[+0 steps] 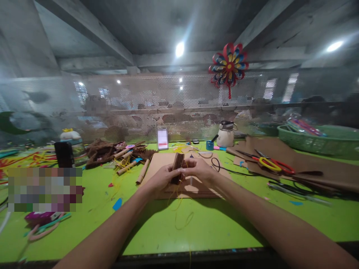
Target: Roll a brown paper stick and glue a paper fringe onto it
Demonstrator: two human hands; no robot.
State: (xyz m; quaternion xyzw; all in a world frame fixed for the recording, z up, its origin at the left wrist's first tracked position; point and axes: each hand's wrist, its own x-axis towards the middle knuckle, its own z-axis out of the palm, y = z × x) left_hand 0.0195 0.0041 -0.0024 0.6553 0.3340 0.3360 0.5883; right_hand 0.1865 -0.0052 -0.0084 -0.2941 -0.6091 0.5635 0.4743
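Observation:
My left hand [162, 178] grips a narrow, upright bundle of pleated brown paper [177, 162] between thumb and fingers. On its other side, my right hand [202, 170] has its fingertips closed against the same bundle, close to my left thumb. Thin yellow string [179, 203] dangles from around the bundle and curls onto the table; whether my right fingers also pinch it is too small to tell. Beneath both hands lies a brown cardboard sheet [157, 162].
Left of the cardboard, brown paper rolls [143, 172] lie among yellow string. At right are red- and yellow-handled scissors [270, 164] on brown paper [305, 160], a black cable [238, 172] and a green basket [331, 144]. A phone [162, 139] and a pale jug [225, 135] stand behind.

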